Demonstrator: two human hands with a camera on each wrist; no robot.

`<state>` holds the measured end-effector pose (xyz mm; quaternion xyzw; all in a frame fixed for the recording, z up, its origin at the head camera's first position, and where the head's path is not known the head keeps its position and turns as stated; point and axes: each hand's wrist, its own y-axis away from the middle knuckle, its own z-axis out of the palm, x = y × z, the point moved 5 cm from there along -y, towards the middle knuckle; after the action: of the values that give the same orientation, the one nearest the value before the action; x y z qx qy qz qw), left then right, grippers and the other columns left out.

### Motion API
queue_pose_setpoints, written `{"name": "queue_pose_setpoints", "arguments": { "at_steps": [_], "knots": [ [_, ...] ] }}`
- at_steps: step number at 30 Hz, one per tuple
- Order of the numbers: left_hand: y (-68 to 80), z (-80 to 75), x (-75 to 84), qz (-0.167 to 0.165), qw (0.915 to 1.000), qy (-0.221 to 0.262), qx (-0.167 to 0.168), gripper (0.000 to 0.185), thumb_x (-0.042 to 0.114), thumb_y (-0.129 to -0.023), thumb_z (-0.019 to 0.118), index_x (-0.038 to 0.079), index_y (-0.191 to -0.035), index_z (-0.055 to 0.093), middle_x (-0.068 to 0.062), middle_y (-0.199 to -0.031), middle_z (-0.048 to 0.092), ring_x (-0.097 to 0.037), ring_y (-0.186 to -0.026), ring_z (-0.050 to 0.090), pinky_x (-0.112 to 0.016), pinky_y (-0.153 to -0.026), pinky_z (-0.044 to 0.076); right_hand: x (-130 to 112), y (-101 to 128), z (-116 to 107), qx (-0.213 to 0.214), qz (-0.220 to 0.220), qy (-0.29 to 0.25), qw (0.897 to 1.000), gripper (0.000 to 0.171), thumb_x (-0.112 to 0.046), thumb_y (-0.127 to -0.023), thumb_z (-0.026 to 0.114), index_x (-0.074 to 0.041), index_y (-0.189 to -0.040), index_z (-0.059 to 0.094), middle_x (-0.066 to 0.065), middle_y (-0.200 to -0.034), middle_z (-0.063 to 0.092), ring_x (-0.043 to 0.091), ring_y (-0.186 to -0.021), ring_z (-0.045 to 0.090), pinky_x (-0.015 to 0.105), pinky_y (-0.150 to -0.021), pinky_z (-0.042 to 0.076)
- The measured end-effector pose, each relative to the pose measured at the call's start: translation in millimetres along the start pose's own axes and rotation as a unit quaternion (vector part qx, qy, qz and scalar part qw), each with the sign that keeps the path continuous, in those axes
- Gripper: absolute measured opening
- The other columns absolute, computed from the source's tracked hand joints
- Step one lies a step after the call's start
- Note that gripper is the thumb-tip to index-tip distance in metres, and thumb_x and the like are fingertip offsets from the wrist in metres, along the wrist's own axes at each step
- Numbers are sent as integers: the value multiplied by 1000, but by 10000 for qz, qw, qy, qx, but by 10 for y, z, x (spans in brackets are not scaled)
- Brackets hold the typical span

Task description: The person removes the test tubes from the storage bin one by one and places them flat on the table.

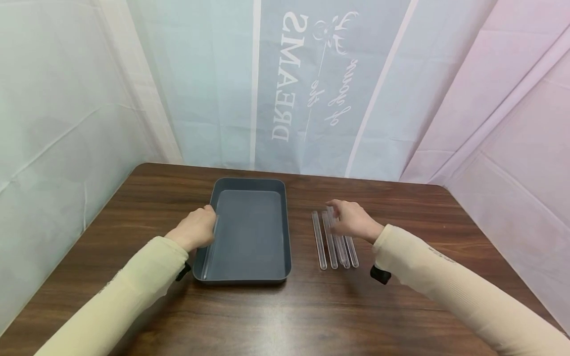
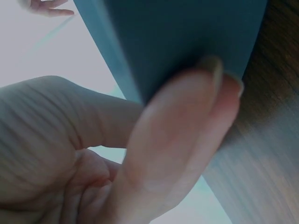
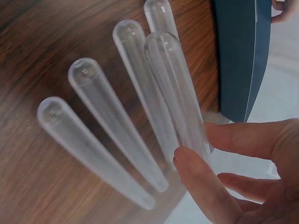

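Right hand (image 3: 233, 172) pinches one clear tube (image 3: 175, 93) between thumb and fingers, lifted above four tubes (image 3: 100, 144) lying side by side on wooden bench (image 3: 42, 46). Dark tray (image 3: 243, 56) just beyond.

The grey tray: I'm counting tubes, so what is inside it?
Inside the grey tray, one clear tube lies along its left wall by the left hand. That hand covers the tube's far end.

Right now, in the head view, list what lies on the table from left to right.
Left hand → grey tray with one clear tube along its left wall → row of clear tubes → right hand pinching one of them.
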<state>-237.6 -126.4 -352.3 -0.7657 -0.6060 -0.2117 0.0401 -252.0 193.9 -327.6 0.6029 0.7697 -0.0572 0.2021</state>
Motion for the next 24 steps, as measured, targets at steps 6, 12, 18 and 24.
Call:
{"name": "queue_pose_setpoints", "arguments": {
  "at_steps": [6,12,18,24],
  "knots": [
    [0,-1,-4,-53,9999,116,-25,59,-9,-86,48,-26,-135,21,-38,-92,56,-22,-38,57,-31,-37,48,108,39,-34,94,133,84,9998,68,-5,-77,70,4,-139,44,22,-110,60,27,-85,59,38,-70,50],
    [-4,1,-11,-101,9998,175,-46,62,-9,-85,49,-25,-136,18,-38,-93,56,-22,-41,58,-31,-36,48,224,74,-80,153,179,90,9997,68,-5,-75,69,6,-138,44,23,-108,60,29,-87,59,40,-71,51],
    [-7,-10,-9,-124,9997,192,-39,62,-9,-84,49,-25,-136,20,-38,-92,56,-23,-40,58,-31,-35,48,333,95,-107,162,182,89,9997,70,-1,-70,64,7,-137,44,25,-109,60,28,-85,59,35,-66,50],
    [-8,-22,-13,-113,9997,199,-12,61,-9,-84,49,-25,-136,20,-40,-94,56,-22,-38,57,-30,-35,48,417,95,-100,66,308,169,9994,70,-2,-72,66,9,-137,42,28,-112,59,34,-90,61,37,-67,51]
  ]
}}
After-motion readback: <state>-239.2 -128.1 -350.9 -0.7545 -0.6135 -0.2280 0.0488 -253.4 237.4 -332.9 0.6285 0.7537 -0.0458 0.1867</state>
